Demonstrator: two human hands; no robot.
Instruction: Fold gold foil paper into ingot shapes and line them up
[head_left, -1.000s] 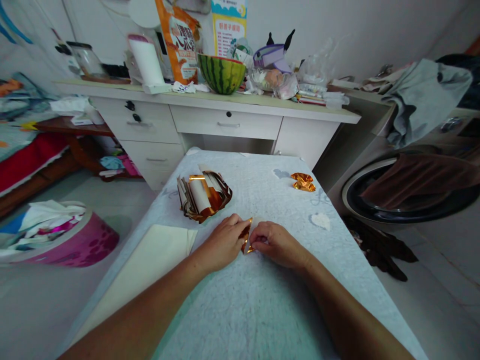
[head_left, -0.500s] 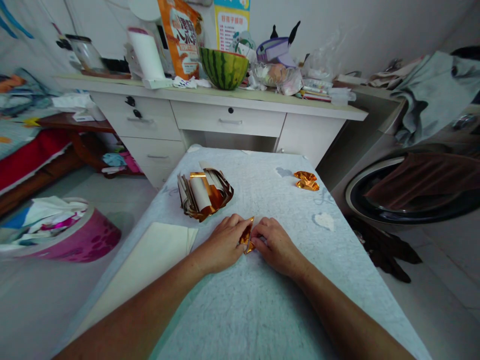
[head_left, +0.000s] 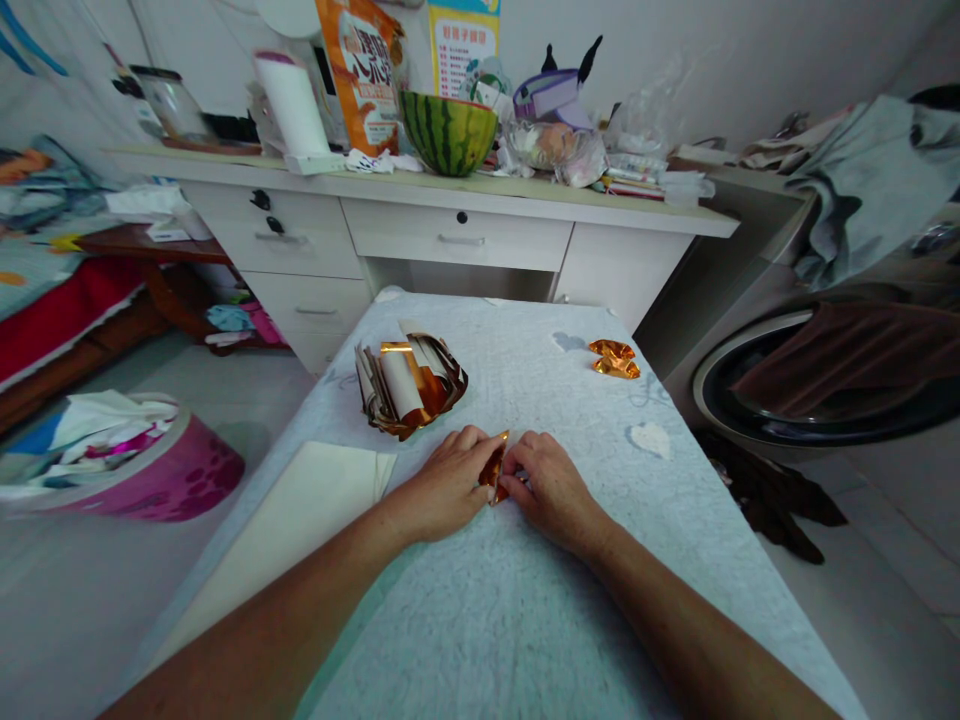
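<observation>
On the pale tablecloth (head_left: 465,620), left grip (head_left: 447,487) and right grip (head_left: 553,488) pinch half-hidden foil (head_left: 492,468).

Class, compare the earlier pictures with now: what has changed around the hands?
The view shifted slightly; otherwise little visibly changed. Left hand and right hand still hold the gold foil piece, nothing released. The folded gold pieces and paper bundle stayed put.

On our pale cloth-covered table (head_left: 465,620) we see a bundle of foil papers (head_left: 411,385); two shiny gold pieces (head_left: 616,368); cream sheets (head_left: 307,490) at left.
</observation>
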